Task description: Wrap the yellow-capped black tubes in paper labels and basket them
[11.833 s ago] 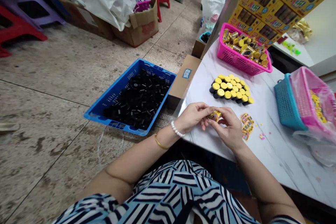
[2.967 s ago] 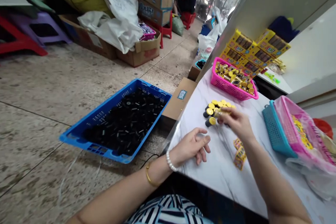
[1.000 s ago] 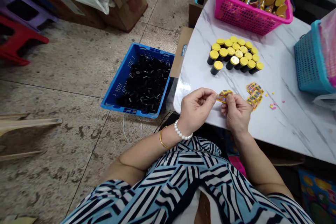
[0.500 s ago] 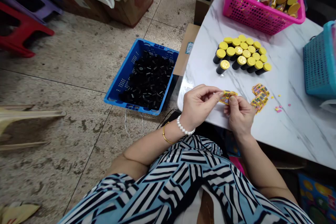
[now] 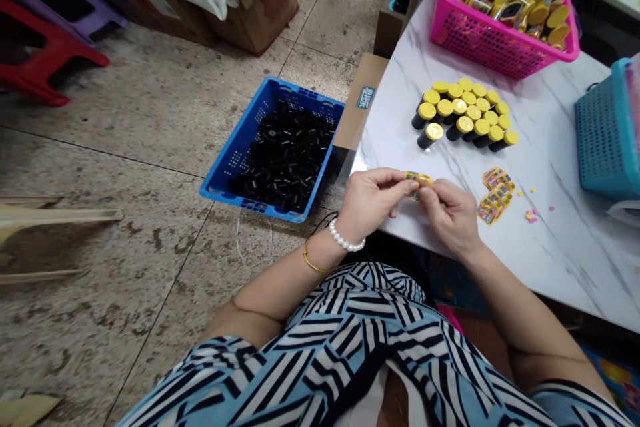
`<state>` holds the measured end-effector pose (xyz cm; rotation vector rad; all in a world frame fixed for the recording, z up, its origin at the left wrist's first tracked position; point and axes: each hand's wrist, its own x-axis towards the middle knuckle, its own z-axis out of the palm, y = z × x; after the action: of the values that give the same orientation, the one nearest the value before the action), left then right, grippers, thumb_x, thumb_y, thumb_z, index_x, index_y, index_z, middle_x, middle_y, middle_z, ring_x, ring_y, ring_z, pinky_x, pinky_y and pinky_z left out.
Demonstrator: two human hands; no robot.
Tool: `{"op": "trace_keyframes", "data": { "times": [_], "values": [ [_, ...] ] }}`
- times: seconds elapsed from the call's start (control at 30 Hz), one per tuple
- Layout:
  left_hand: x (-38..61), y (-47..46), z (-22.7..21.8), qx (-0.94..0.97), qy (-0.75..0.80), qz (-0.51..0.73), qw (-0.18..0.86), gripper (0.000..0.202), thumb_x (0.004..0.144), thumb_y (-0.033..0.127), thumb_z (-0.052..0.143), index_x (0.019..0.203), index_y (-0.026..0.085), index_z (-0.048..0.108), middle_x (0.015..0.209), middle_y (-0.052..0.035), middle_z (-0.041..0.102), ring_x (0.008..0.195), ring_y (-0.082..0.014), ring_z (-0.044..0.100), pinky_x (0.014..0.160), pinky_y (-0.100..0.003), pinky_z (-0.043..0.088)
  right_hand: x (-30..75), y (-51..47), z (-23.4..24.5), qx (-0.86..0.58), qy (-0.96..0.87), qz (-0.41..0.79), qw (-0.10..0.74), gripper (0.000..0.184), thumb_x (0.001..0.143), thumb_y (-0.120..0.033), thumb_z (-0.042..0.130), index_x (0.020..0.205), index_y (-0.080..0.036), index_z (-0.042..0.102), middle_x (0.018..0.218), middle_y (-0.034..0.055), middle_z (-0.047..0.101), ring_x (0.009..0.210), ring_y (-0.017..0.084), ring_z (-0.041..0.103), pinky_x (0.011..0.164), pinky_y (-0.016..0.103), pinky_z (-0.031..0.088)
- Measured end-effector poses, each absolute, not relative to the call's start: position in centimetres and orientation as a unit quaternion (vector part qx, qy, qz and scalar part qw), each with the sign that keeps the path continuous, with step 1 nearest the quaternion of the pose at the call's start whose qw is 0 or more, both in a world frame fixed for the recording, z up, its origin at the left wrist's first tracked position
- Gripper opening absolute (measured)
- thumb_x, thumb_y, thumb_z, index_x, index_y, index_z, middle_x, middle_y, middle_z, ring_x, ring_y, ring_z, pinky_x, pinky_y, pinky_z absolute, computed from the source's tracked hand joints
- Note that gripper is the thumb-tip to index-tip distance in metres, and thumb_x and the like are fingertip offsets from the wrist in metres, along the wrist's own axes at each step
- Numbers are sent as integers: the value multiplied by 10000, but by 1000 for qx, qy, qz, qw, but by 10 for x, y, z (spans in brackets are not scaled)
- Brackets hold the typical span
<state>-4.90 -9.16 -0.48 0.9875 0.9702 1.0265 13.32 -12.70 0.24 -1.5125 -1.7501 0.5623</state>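
Note:
My left hand (image 5: 375, 202) and my right hand (image 5: 454, 217) meet over the table's near edge, fingers pinched on a small yellow printed label (image 5: 419, 178). The fingers cover part of the label. Right of my right hand lies a loose stack of similar yellow labels (image 5: 497, 196), fanned over one another. Beyond my hands, a group of black tubes with yellow lids (image 5: 473, 112) stands upright on the table. One tube (image 5: 431, 136) stands at the front of the group, nearest my left hand.
A pink basket (image 5: 495, 47) full of yellow-lidded packs sits at the back of the marbled table (image 5: 555, 267). To the right is a turquoise basket (image 5: 607, 140). Pink and yellow bits (image 5: 531, 216) lie beside the labels. A blue crate (image 5: 220, 170) of black tubes stands low at left.
My right hand has shifted left and closer to my left hand. The label has turned and moved slightly left between the fingers. The camera view has shifted a little.

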Motion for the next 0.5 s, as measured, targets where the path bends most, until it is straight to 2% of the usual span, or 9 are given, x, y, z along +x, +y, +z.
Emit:
{"op": "trace_keyframes", "data": {
  "times": [0.07, 0.13, 0.2, 0.27, 0.37, 0.5],
  "values": [
    [-57, -85, -5, 382, 413, 444, 698, 183, 802, 331, 852, 869, 164, 820, 729, -37, 750, 407, -41, 448, 389, -206, 298, 140, -104, 12, -607, -681, 150, 381, 291, 996, -511, 632, 955, -257, 767, 810, 22, 703, 695, 168, 607, 694, 334, 491],
    [-63, -78, -5, 335, 396, 436, 735, 189, 787, 318, 868, 874, 159, 815, 791, -49, 768, 393, -20, 436, 365, -194, 257, 146, -76, 15, -640, -662, 67, 385, 342, 932, -563, 696, 1045, -245, 751, 909, 38, 740, 710, 173, 618, 740, 348, 517],
    [-67, -73, -5, 297, 382, 424, 765, 199, 771, 302, 885, 877, 150, 813, 790, -50, 760, 388, -8, 431, 353, -178, 223, 149, -49, 10, -664, -655, 24, 361, 422, 840, -588, 777, 1037, -219, 723, 936, 52, 750, 735, 189, 632, 788, 371, 537],
    [-70, -68, -4, 264, 368, 413, 790, 208, 766, 285, 890, 871, 129, 802, 771, -51, 743, 396, -1, 432, 348, -158, 185, 148, -32, 1, -676, -654, 21, 338, 403, 781, -529, 828, 986, -206, 702, 893, 51, 745, 764, 210, 647, 821, 391, 547],
    [-73, -63, -3, 214, 339, 395, 827, 192, 772, 234, 873, 863, 92, 781, 793, -65, 737, 416, 18, 414, 349, -132, 161, 146, -28, -8, -675, -634, 82, 368, 273, 759, -374, 826, 930, -209, 690, 847, 31, 735, 769, 206, 666, 817, 387, 565],
    [-73, -56, -1, 161, 309, 381, 856, 131, 804, 166, 812, 893, 75, 781, 965, -123, 778, 462, 25, 421, 353, -111, 179, 149, -44, -2, -614, -537, 333, 474, 247, 768, -342, 823, 897, -222, 650, 897, 26, 769, 820, 188, 734, 781, 358, 622]
  ]
}}
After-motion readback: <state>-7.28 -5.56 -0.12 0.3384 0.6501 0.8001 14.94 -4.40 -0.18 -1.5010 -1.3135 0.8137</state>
